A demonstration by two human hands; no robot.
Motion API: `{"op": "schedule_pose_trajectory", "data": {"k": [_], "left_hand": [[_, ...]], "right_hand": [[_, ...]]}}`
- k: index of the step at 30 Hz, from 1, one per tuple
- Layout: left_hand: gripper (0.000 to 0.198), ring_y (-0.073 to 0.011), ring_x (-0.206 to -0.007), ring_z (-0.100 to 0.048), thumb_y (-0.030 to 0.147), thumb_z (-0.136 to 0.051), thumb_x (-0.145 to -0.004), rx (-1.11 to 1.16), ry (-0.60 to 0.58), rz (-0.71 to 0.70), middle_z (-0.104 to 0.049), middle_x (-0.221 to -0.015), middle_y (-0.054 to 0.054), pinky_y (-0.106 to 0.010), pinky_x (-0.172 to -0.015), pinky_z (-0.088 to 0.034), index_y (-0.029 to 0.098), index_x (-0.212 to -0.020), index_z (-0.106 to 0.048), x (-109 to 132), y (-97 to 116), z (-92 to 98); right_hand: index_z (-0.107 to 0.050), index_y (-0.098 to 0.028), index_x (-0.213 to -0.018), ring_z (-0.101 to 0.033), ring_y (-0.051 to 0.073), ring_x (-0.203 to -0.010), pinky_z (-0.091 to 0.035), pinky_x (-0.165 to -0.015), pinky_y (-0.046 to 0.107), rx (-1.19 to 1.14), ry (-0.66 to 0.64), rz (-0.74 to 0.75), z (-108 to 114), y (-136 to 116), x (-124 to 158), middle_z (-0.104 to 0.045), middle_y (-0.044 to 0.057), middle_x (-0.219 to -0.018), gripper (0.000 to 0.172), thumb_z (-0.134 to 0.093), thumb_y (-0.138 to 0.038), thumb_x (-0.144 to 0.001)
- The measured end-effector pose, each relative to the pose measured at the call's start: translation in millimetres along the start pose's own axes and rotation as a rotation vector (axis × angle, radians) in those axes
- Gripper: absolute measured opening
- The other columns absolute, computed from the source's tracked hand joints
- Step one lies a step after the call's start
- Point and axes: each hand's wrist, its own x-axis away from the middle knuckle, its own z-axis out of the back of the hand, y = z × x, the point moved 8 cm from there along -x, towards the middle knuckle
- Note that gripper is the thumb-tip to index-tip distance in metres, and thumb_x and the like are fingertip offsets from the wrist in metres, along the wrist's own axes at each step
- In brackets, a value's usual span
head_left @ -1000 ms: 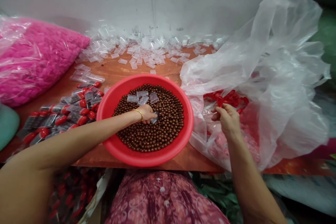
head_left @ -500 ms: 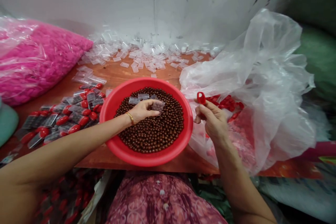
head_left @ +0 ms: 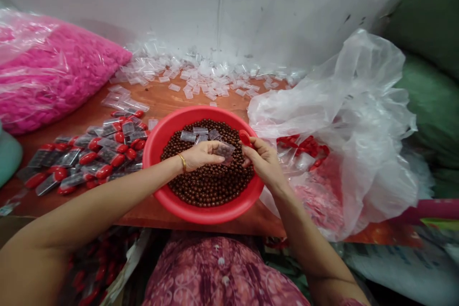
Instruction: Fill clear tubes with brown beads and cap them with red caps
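Note:
A red basin (head_left: 206, 215) on the wooden table holds brown beads (head_left: 204, 190), with several clear cases (head_left: 188, 136) lying on them. Over the beads, my left hand (head_left: 201, 155) grips a clear case (head_left: 225, 151) that has small dark beads inside. My right hand (head_left: 263, 160) pinches a red cap (head_left: 245, 137) above the basin's right side, a short gap from the case. Left of the basin lies a pile of filled cases with red caps (head_left: 103, 171).
A pink-filled plastic bag (head_left: 53, 71) lies at the left. Loose clear pieces (head_left: 208, 79) are scattered along the grey wall. To the right, an open plastic bag (head_left: 376, 105) holds red caps (head_left: 304, 148). More capped cases are below the table's left edge.
My right hand has moved left with the red cap, from the bag's mouth to over the basin. My left hand has shifted slightly right and down, still gripping the clear case.

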Motion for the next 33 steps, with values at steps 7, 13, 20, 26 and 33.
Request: {"op": "schedule_pose_trajectory", "data": {"k": [7,13,20,26,33], "left_hand": [[0.051,-0.0133,-0.078,-0.063,0.03,-0.082,-0.054,-0.032,0.014,-0.019,-0.066,-0.085,-0.003,-0.03,-0.078,-0.05,0.013,-0.096,-0.058,-0.9,4.3,0.3],[0.043,-0.0077,-0.057,-0.052,0.042,-0.071,-0.065,-0.306,0.099,-0.089,-0.055,-0.066,0.004,-0.019,-0.05,-0.041,0.014,-0.092,-0.051,4.3,12.3,-1.4],[0.031,-0.0062,-0.052,-0.04,0.036,-0.064,-0.067,-0.444,0.172,-0.191,-0.044,-0.062,0.007,-0.021,-0.051,-0.035,0.015,-0.082,-0.048,7.2,19.7,-1.8],[0.024,-0.0069,-0.058,-0.04,0.03,-0.066,-0.063,-0.531,0.04,-0.187,-0.045,-0.063,0.006,-0.02,-0.055,-0.035,0.014,-0.071,-0.049,9.3,17.7,-11.6],[0.022,-0.0051,-0.05,-0.037,0.031,-0.063,-0.062,-0.656,-0.011,-0.119,-0.042,-0.055,0.007,-0.018,-0.048,-0.031,0.015,-0.066,-0.047,9.6,11.9,-26.4]], "right_hand": [[-0.066,-0.021,-0.098,-0.058,0.012,-0.061,-0.05,-0.059,0.026,0.204,-0.094,0.204,-5.4,-21.4,-6.5,-0.063,0.0,-0.076,0.029,-0.046,-0.035,-0.083],[-0.059,-0.021,-0.123,-0.058,0.016,-0.07,-0.049,-0.068,0.028,0.694,-0.093,0.519,-21.3,-37.7,11.8,-0.062,0.005,-0.078,0.038,-0.041,-0.024,-0.089],[-0.04,-0.02,-0.139,-0.058,0.015,-0.073,-0.05,-0.068,0.026,0.69,-0.184,0.674,-34.8,-34.6,30.8,-0.059,0.005,-0.079,0.047,-0.037,-0.019,-0.091],[-0.04,-0.016,-0.137,-0.057,0.013,-0.063,-0.048,-0.059,0.024,0.705,-0.236,0.806,-36.3,-37.6,50.7,-0.06,0.004,-0.074,0.048,-0.037,-0.014,-0.09],[-0.063,-0.018,-0.07,-0.042,0.008,-0.045,-0.034,-0.046,0.022,0.648,-0.164,0.74,-26.4,-62.2,37.0,-0.048,-0.001,-0.05,0.032,-0.04,-0.028,-0.091]]}}
